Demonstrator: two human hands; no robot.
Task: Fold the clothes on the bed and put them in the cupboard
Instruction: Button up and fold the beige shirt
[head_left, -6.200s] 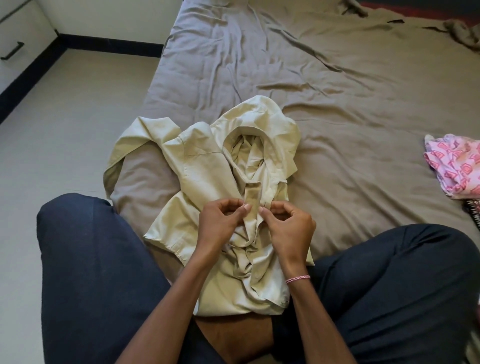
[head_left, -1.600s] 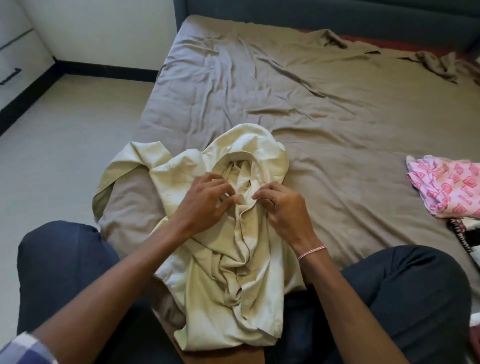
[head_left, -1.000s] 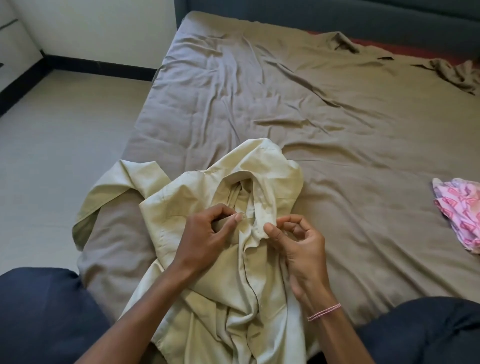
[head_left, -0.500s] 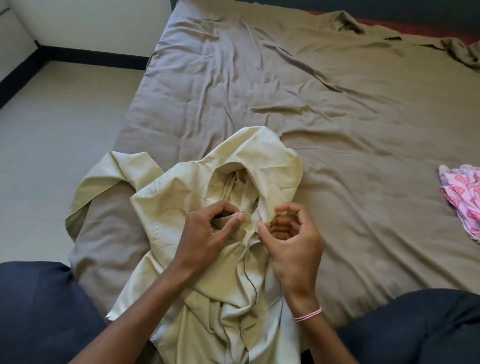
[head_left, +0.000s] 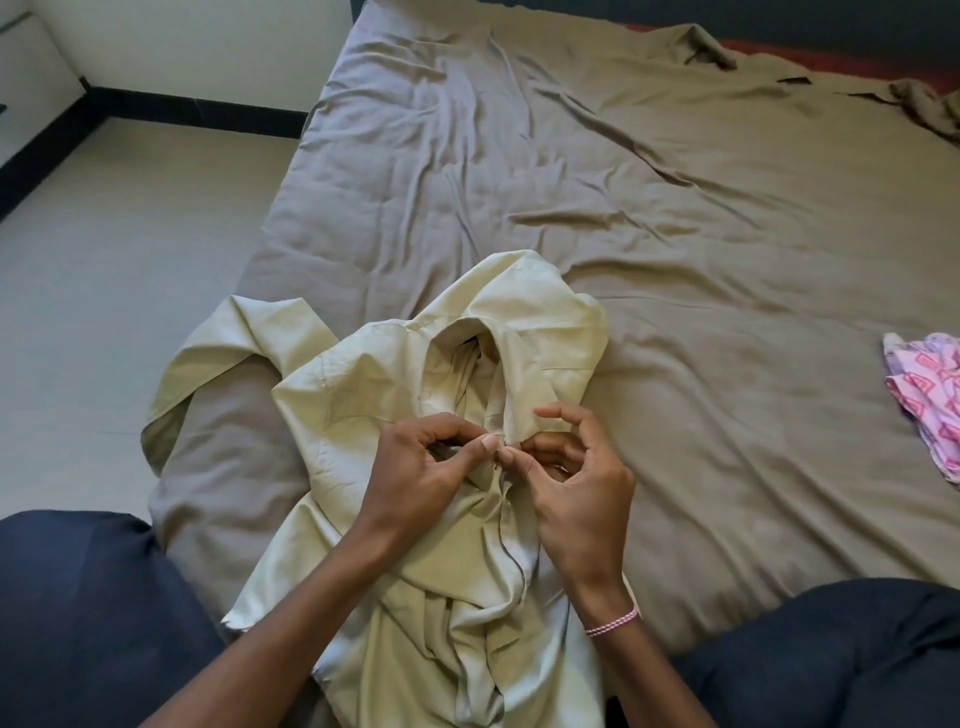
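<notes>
A pale yellow-green shirt (head_left: 363, 384) lies crumpled on the near corner of the bed (head_left: 675, 234), collar away from me, one sleeve trailing off to the left. My left hand (head_left: 421, 467) and my right hand (head_left: 571, 488) meet at the shirt's front placket just below the collar. Each pinches an edge of the fabric between thumb and fingers. The lower part of the shirt drapes down between my knees. No cupboard is clearly in view.
A pink patterned garment (head_left: 930, 395) lies at the bed's right edge. My legs in dark blue trousers (head_left: 88, 613) flank the shirt. Beige floor (head_left: 104, 249) lies to the left, with a black skirting and white furniture at the top left.
Both hands have climbed the shirt's placket from low near the hem to just under the collar. In the last half second the fingertips drew closer together there.
</notes>
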